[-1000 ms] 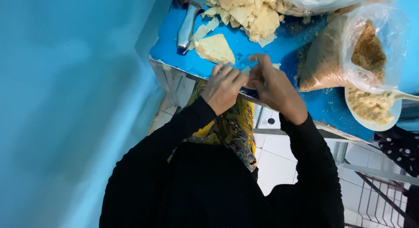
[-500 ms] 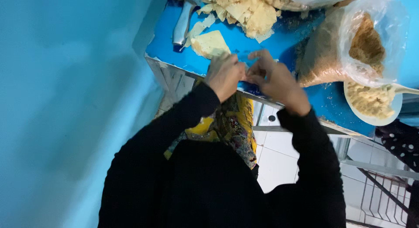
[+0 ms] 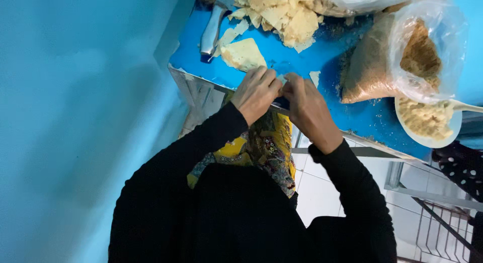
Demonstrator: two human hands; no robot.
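My left hand (image 3: 256, 92) and my right hand (image 3: 308, 109) meet fingertip to fingertip at the near edge of a blue table (image 3: 362, 117). Together they pinch a small pale piece (image 3: 282, 80), which the fingers mostly hide. Just beyond the left hand a pale triangular sheet (image 3: 244, 54) lies flat on the table. A pile of similar pale sheets (image 3: 282, 11) sits farther back. Both my arms are in black sleeves.
A metal-handled knife (image 3: 211, 29) lies at the table's far left. A clear bag of brown crumbly filling (image 3: 397, 56) and a white plate (image 3: 427, 134) with a spoon (image 3: 468, 107) stand at the right. A blue wall runs along the left; white floor tiles (image 3: 322, 187) lie below.
My hands have stayed pressed together at the table edge, working the small piece between the fingertips. The view has shifted slightly.
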